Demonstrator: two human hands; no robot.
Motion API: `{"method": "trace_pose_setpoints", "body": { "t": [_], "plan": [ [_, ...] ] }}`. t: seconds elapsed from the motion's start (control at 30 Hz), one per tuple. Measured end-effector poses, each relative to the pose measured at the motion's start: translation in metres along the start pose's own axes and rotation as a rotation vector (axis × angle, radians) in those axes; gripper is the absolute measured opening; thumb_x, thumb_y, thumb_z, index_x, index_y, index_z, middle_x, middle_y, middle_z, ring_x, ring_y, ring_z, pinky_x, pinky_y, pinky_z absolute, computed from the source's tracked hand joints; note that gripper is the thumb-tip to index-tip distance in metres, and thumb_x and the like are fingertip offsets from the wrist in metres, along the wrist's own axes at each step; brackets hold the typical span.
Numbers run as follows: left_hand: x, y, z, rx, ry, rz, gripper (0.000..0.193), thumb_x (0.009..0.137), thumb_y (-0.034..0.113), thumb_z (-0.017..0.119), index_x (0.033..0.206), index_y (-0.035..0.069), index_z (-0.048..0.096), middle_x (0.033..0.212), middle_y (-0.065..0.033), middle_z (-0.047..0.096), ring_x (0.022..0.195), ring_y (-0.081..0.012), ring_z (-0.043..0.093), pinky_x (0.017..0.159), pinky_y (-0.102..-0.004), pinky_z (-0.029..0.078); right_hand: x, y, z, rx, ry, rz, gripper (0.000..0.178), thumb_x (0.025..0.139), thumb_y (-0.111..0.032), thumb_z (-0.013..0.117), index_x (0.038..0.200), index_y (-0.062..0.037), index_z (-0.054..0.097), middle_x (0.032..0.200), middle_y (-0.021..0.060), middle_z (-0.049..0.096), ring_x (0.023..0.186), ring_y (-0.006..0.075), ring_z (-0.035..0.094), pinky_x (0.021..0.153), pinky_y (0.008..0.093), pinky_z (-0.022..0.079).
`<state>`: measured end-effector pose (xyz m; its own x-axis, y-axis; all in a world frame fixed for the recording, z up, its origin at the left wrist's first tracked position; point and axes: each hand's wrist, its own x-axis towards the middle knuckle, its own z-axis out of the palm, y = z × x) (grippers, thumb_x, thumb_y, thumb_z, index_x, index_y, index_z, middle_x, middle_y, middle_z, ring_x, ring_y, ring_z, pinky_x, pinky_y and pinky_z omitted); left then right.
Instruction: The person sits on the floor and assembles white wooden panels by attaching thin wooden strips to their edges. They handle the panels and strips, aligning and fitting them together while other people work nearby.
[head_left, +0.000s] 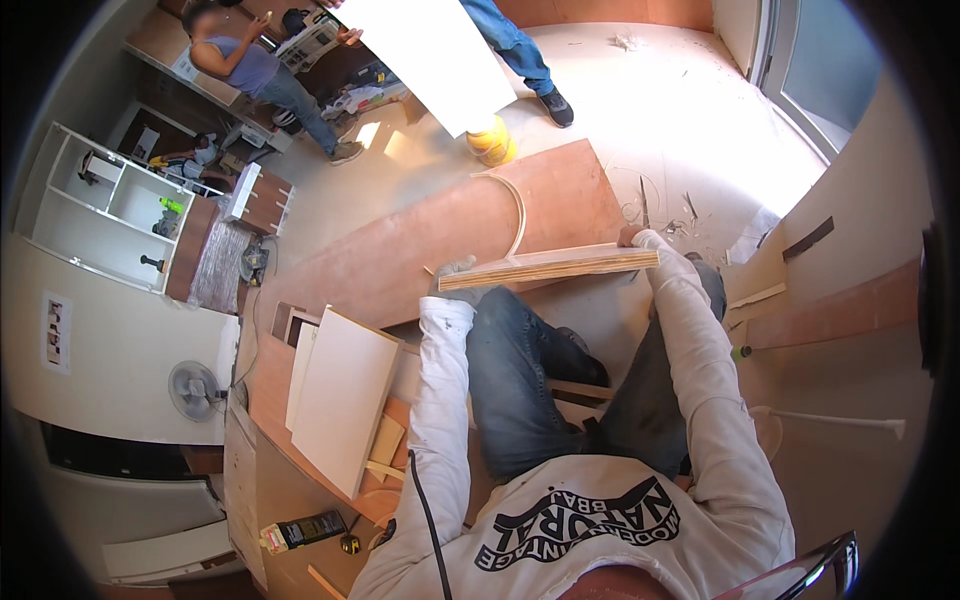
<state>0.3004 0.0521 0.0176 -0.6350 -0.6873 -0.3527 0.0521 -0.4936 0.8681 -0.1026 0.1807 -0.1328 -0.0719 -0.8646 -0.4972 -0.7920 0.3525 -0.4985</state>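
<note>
A flat plywood panel (560,265) with a pale face and layered edge lies level across my knees, its long edge toward me. My left hand (458,278), in a greyish glove, grips its left end. At the far right corner, my right hand (630,236) is closed on the panel; some of its fingers are hidden. A thin dark pointed piece (643,198) shows just beyond that hand; I cannot tell whether it is held. From the panel's far side a narrow pale strip (520,208) curves away over a large reddish-brown board (440,232).
White and wooden boards (345,390) are stacked at my left. Beyond the large board stand a yellow bucket (490,142) and a person carrying a white panel (430,60); another person (270,80) stands far left. A fan (195,390) is at left; scraps (690,207) litter the floor at right.
</note>
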Motion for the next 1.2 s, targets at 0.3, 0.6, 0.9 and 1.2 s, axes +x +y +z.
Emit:
{"method": "trace_pose_setpoints", "body": {
  "t": [0.3, 0.6, 0.9, 1.2],
  "plan": [
    [-0.037, 0.016, 0.039, 1.414, 0.204, 0.545, 0.036, 0.074, 0.028, 0.076, 0.093, 0.000, 0.062, 0.080, -0.0103, 0.066, 0.069, -0.0180, 0.062, 0.064, -0.0301, 0.052, -0.002, 0.038, -0.021, -0.087, -0.041, 0.022, 0.020, 0.076, -0.029, 0.060, 0.078, -0.0120, 0.069, 0.068, 0.0137, 0.065, 0.062, 0.0280, 0.063, 0.058, 0.0396, 0.048],
    [-0.027, -0.028, 0.009, 0.458, 0.250, 0.307, 0.055, 0.065, 0.024, 0.077, 0.106, 0.002, 0.049, 0.091, -0.0089, 0.055, 0.078, -0.0210, 0.053, 0.069, -0.0343, 0.045, -0.060, -0.041, -0.021, -0.555, 0.334, -0.355, 0.026, 0.077, -0.040, 0.062, 0.074, -0.0143, 0.067, 0.068, 0.0130, 0.064, 0.065, 0.0314, 0.062, 0.057, 0.0408, 0.048],
    [-0.116, -0.025, 0.005, -0.315, 0.221, 0.108, 0.065, 0.089, 0.042, 0.054, 0.136, 0.002, 0.034, 0.135, -0.0244, 0.039, 0.119, -0.0389, 0.043, 0.101, -0.0504, 0.033, -0.099, -0.063, -0.033, 0.766, 0.123, -0.146, 0.007, 0.084, 0.004, 0.055, 0.085, 0.0021, 0.061, 0.064, 0.0027, 0.057, 0.059, 0.0140, 0.056, 0.051, 0.0230, 0.046],
    [-0.235, -0.060, -0.065, 1.663, 0.406, -0.441, 0.061, 0.078, 0.038, 0.064, 0.132, 0.016, 0.046, 0.134, -0.0160, 0.046, 0.123, -0.0361, 0.042, 0.098, -0.0452, 0.037, -0.111, -0.068, -0.054, 0.914, 0.382, 0.433, 0.052, 0.083, -0.035, 0.062, 0.118, 0.0017, 0.050, 0.097, 0.0132, 0.061, 0.081, 0.0247, 0.059, 0.067, 0.0353, 0.052]
  ]
}}
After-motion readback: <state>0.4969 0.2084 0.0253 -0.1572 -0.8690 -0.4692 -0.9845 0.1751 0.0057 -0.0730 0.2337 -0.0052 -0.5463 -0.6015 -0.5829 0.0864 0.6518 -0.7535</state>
